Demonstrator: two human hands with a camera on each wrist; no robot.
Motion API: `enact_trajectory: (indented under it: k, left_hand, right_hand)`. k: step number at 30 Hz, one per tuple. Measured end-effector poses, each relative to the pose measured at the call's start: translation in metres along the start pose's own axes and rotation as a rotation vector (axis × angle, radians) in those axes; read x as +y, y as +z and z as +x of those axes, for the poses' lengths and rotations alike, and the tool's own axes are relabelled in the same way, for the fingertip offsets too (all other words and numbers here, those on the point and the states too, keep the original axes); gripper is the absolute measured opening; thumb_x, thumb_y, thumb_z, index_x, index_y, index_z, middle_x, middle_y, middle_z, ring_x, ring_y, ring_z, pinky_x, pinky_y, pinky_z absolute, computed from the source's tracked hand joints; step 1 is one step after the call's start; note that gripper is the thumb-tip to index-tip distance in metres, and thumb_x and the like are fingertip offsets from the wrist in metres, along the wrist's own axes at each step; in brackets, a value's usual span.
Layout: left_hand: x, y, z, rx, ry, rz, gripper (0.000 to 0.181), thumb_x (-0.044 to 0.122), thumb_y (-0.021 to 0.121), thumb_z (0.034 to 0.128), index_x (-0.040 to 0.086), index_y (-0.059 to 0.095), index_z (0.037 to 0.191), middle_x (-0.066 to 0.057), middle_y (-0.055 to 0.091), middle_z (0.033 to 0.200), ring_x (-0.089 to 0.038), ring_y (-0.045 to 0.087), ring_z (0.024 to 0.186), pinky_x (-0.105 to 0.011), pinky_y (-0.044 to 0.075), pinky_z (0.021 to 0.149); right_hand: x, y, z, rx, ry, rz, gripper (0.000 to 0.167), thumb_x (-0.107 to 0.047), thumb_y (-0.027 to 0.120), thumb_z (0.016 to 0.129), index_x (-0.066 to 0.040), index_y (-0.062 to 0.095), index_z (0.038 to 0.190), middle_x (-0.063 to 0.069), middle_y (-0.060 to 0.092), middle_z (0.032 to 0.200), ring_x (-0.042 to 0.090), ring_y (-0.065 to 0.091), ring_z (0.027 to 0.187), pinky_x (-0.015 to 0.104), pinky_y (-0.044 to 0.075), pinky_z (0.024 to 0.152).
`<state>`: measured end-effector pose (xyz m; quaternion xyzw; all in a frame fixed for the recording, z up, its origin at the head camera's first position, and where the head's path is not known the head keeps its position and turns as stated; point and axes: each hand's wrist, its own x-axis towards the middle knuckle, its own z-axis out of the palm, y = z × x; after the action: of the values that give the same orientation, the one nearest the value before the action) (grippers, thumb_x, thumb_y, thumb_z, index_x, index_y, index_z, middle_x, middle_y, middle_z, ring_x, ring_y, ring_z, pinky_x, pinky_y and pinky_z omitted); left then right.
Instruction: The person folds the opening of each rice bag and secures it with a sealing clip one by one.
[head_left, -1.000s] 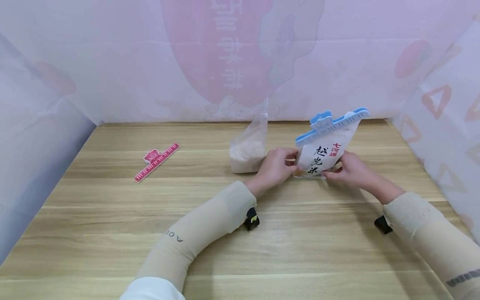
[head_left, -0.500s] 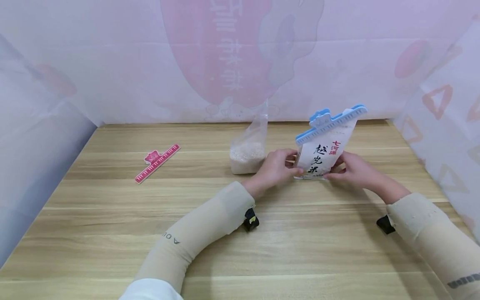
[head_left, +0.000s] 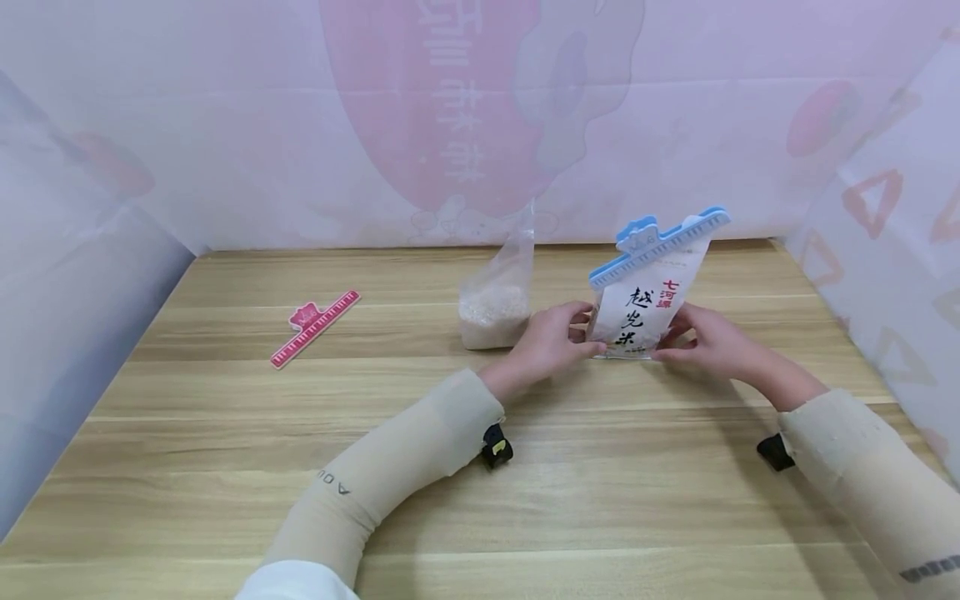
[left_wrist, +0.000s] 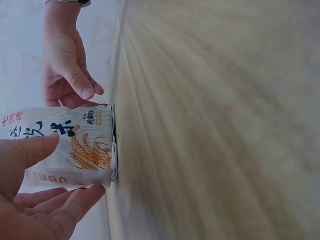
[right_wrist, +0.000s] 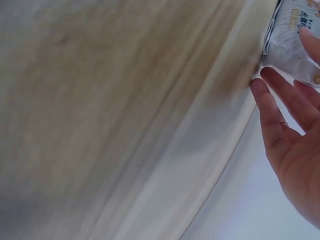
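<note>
A white bag of rice (head_left: pixel 643 310) with black and red characters stands upright on the table. A blue bag clip (head_left: pixel 660 247) spans its top at a slant. My left hand (head_left: pixel 553 340) holds the bag's left side, thumb over its front and fingers along its side in the left wrist view. At the lower right side is my right hand (head_left: pixel 712 340), its thumb by the front corner. The right wrist view shows the fingers (right_wrist: pixel 286 97) of this hand loosely spread beside the bag; part of them is hidden behind it in the head view.
A clear bag of rice (head_left: pixel 495 312) stands just left of the white bag, its top pointing up. A pink bag clip (head_left: pixel 315 327) lies on the left of the wooden table (head_left: pixel 585 500). Printed cloth walls (head_left: pixel 262 150) close off the back and sides.
The right hand has shifted slightly right and its thumb has eased toward the bag's corner. The bag's top now leans a little less. The clear bag and pink clip stay put.
</note>
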<state>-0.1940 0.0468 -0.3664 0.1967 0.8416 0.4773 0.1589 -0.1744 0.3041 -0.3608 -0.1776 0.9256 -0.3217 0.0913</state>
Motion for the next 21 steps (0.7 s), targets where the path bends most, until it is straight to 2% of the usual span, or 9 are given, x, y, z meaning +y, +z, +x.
enact_trajectory:
  k: [4,8,13,16,18,21]
  left_hand:
    - [-0.003,-0.001,-0.006,-0.013,0.003,-0.005,0.068,0.017,0.076,0.0881,0.003,0.044,0.146,-0.015,0.055,0.144,-0.026,0.064,0.121,-0.028,0.054,0.097]
    - [-0.005,-0.006,-0.015,-0.021,0.030,0.009,0.063,0.017,0.075,0.0897,0.002,0.046,0.144,-0.015,0.054,0.145,-0.029,0.064,0.122,-0.032,0.053,0.100]
    - [-0.009,-0.012,-0.027,-0.063,0.060,0.046,0.060,0.018,0.071,0.0925,0.003,0.046,0.145,-0.013,0.053,0.147,-0.030,0.061,0.125,-0.035,0.051,0.103]
    - [-0.010,-0.015,-0.037,-0.098,0.069,0.069,0.058,0.019,0.069,0.0940,0.004,0.047,0.145,-0.012,0.053,0.147,-0.029,0.060,0.126,-0.036,0.050,0.105]
    - [-0.011,-0.019,-0.044,-0.116,0.077,0.075,0.056,0.018,0.068,0.0947,0.003,0.048,0.144,-0.013,0.053,0.146,-0.030,0.059,0.127,-0.037,0.050,0.105]
    - [-0.011,-0.025,-0.054,-0.126,0.096,0.077,0.054,0.018,0.068,0.0949,0.002,0.049,0.143,-0.014,0.054,0.145,-0.030,0.060,0.126,-0.036,0.050,0.104]
  right_hand:
    - [0.001,-0.002,-0.006,0.000,-0.027,0.008,0.057,-0.013,0.076,0.088,-0.002,0.047,0.136,0.022,0.064,0.121,0.035,0.066,0.104,0.039,0.060,0.082]
    - [0.002,-0.003,-0.016,0.020,-0.056,-0.001,0.052,-0.011,0.075,0.088,-0.001,0.050,0.133,0.024,0.064,0.123,0.036,0.065,0.103,0.040,0.060,0.082]
    - [0.001,-0.003,-0.031,0.081,-0.069,-0.058,0.046,-0.008,0.074,0.089,0.003,0.055,0.128,0.026,0.060,0.128,0.042,0.062,0.106,0.057,0.055,0.087]
    - [-0.002,-0.002,-0.041,0.120,-0.074,-0.082,0.046,-0.009,0.074,0.089,0.003,0.055,0.129,0.026,0.058,0.130,0.044,0.062,0.107,0.061,0.053,0.087]
    - [-0.005,-0.001,-0.046,0.159,-0.098,-0.104,0.044,-0.008,0.075,0.088,0.002,0.057,0.127,0.023,0.059,0.129,0.040,0.063,0.104,0.057,0.055,0.083]
    - [-0.012,0.001,-0.053,0.210,-0.134,-0.149,0.040,-0.008,0.076,0.086,-0.001,0.061,0.123,0.017,0.063,0.124,0.021,0.063,0.101,0.048,0.059,0.078]
